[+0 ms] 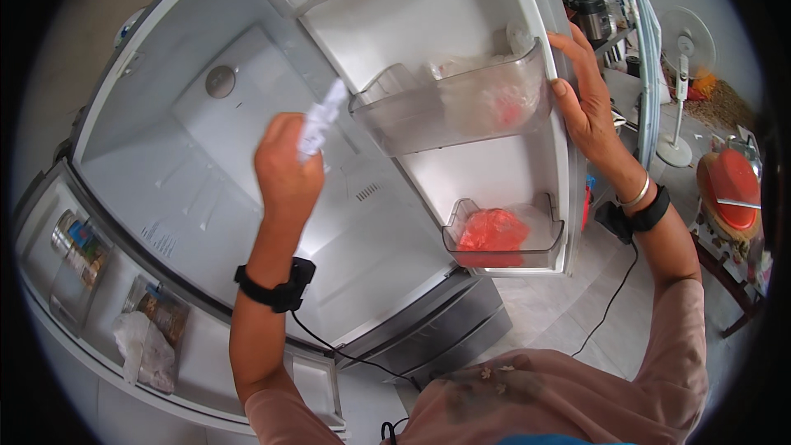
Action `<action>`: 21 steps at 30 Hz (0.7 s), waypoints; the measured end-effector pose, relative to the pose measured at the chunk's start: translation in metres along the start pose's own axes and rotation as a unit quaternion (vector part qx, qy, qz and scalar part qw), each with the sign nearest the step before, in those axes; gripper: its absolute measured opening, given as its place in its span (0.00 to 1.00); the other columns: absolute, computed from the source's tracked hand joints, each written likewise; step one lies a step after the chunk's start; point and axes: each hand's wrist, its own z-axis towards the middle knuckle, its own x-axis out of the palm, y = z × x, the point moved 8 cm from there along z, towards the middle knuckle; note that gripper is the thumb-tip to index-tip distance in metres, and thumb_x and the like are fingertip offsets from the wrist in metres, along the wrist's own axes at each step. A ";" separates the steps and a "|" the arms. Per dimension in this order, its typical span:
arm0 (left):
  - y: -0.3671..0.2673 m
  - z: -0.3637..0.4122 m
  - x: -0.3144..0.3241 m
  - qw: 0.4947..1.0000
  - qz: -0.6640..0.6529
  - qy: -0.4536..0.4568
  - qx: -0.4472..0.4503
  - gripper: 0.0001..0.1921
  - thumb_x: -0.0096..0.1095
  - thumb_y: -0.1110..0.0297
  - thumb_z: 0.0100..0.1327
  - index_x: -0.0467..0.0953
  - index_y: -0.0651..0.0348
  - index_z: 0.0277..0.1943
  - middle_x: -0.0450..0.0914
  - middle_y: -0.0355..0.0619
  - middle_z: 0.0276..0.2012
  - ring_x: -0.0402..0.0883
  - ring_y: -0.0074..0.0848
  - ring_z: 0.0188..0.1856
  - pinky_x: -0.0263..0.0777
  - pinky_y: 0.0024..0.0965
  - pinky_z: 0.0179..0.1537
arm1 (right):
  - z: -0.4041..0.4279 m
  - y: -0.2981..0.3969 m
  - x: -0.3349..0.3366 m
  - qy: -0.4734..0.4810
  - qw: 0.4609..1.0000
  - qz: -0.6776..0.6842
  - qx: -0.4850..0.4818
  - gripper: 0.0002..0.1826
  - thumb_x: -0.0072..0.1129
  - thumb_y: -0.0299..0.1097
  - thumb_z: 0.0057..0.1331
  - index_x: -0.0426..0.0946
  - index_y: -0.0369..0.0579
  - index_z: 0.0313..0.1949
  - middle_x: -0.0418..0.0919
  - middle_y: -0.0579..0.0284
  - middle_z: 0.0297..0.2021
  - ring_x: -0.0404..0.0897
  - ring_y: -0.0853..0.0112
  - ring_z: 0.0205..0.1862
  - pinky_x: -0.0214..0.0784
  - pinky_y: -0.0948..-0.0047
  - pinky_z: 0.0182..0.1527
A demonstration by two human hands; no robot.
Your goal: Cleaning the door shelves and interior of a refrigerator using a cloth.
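My left hand [288, 157] is closed around a crumpled white cloth or paper [322, 120], slightly blurred, in front of the open refrigerator compartment [216, 142]. My right hand [584, 99] rests on the outer edge of the right refrigerator door [559, 130], thumb on the inner side and fingers over the edge; it holds no loose thing. Beside it, the door's middle bin [395, 123] has clear plastic bags [488, 96] in it. A red plastic bag [492, 232] sits in the lower bin.
The left door [204, 352] stands open, its bins holding packaged food [83, 241] and a white plastic bag [143, 346]. Drawers [445, 327] lie below. Black cables hang from both wrist straps. At right are a standing fan [683, 68] and a table with a red item [732, 191].
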 end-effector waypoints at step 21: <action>-0.104 0.085 0.144 0.785 -0.176 0.588 0.084 0.30 0.67 0.51 0.53 0.73 0.63 0.54 0.79 0.46 0.43 0.76 0.28 0.45 0.67 0.28 0.49 | 0.001 0.010 -0.001 0.009 1.000 -0.026 0.008 0.21 0.50 0.39 0.68 0.65 0.50 0.59 0.65 0.47 0.58 0.58 0.51 0.66 0.52 0.59 0.63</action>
